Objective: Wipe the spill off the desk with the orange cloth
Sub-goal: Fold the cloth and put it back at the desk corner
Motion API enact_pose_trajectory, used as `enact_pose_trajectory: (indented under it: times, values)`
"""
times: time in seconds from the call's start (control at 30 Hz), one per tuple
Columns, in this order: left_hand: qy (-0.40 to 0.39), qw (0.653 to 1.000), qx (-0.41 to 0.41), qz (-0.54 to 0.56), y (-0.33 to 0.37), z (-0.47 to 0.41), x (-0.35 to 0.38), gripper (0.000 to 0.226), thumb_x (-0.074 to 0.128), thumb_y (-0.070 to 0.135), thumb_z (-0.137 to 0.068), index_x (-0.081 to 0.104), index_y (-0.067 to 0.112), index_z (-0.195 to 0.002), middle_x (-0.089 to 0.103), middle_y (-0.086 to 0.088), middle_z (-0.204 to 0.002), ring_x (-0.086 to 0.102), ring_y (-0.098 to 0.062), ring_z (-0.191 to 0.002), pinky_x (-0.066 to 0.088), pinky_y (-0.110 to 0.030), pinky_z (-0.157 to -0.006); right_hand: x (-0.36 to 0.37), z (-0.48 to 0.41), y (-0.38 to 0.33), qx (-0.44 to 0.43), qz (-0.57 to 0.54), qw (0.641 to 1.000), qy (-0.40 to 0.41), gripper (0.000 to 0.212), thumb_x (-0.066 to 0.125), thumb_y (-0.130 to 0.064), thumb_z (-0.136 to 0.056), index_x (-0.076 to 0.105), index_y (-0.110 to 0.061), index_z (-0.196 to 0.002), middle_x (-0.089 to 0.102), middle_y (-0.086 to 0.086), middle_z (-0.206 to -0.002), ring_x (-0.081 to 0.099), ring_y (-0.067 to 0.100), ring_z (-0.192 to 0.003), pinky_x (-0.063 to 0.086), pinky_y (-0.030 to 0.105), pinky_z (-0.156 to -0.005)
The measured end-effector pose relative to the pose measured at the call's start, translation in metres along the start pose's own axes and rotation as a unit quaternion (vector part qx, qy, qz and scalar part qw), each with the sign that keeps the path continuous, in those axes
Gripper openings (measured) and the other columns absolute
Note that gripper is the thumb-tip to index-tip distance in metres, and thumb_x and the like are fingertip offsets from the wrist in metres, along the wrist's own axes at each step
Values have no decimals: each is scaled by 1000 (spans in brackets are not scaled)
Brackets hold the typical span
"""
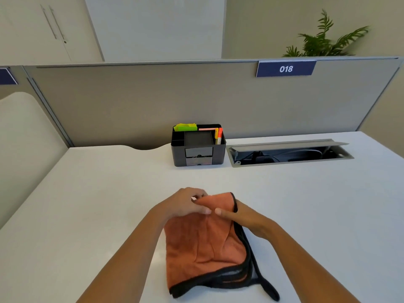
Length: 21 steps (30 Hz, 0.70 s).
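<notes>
An orange cloth with a black hem lies folded in layers on the white desk, near the front middle. My left hand pinches the cloth's far edge between thumb and fingers. On the cloth's right side, my right hand grips the edge, thumb on top and fingers hidden beneath the fold. No spill is visible on the desk surface.
A black desk organizer with sticky notes and markers stands at the back middle. To its right is an open grey cable tray set into the desk. A grey partition runs along the back, with a side panel at left.
</notes>
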<state>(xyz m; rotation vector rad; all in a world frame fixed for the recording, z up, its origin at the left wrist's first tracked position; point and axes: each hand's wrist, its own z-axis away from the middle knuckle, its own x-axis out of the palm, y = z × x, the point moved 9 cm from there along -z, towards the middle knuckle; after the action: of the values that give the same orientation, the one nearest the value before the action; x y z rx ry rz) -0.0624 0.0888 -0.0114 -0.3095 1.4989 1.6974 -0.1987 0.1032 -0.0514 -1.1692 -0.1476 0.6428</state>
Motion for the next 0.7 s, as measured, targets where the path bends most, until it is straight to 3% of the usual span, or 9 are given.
enact_pose_trajectory:
  times: [0.1,0.2,0.27,0.33,0.4,0.43,0.53,0.63,0.7]
  values:
    - [56,998,26,-1,21,3,-23,25,67,45,-78,57,36,-100,60,9,-102,58,-15,-96,45,-29,-90,-15,13,-8,-34,-59,997,28,49,74,-41,-70,55,-33,-115,65,-6,-116,63,11,-105,53,22,-82]
    - [52,999,2,-11,23,3,-37,46,72,48,-71,53,36,-111,58,9,-107,58,-16,-97,49,-34,-93,-40,23,-27,-75,-72,989,101,35,73,-33,-75,57,-34,-106,66,-5,-110,65,11,-99,53,21,-79]
    - [28,997,-40,-60,17,4,-39,58,76,48,-66,55,27,-115,58,6,-106,57,-17,-94,50,-29,-86,-54,29,-40,-91,-67,985,134,31,71,-32,-78,56,-34,-105,65,-7,-108,63,10,-98,51,20,-77]
    - [30,994,-78,-76,10,6,-42,55,78,45,-64,61,18,-110,62,0,-102,58,-18,-88,50,-24,-73,-65,35,-51,-101,-65,982,146,35,70,-33,-78,55,-30,-110,64,-6,-109,62,12,-99,50,23,-81]
    - [82,992,-91,2,8,10,-50,52,79,42,-64,64,15,-106,65,-3,-100,61,-20,-88,49,-23,-69,-76,40,-56,-100,-80,980,155,43,69,-37,-75,54,-25,-114,63,-6,-108,61,14,-99,49,29,-87]
    - [122,985,-91,86,8,11,-54,53,80,41,-64,65,15,-107,65,-3,-101,61,-22,-93,50,-26,-74,-83,42,-54,-95,-95,977,166,47,68,-38,-75,54,-22,-117,63,-5,-108,61,15,-98,49,31,-89]
    - [191,914,-86,347,3,9,-51,67,78,43,-63,57,16,-121,62,-4,-117,57,-27,-109,46,-41,-97,-98,41,-46,-72,-72,975,196,55,65,-40,-82,54,-12,-127,64,2,-117,63,19,-102,51,34,-91]
    - [148,858,-107,480,7,-1,-25,62,66,46,-77,47,17,-128,56,-5,-128,55,-26,-110,43,-45,-100,-107,40,-44,-65,-57,971,221,55,59,-44,-87,50,-15,-133,60,6,-127,59,25,-111,47,43,-100]
    - [74,870,-134,469,11,-9,-5,71,64,54,-76,40,21,-134,52,-4,-133,52,-27,-116,42,-49,-100,-116,39,-44,-64,-89,965,238,50,56,-40,-90,48,-15,-133,58,8,-128,59,26,-109,47,41,-98]
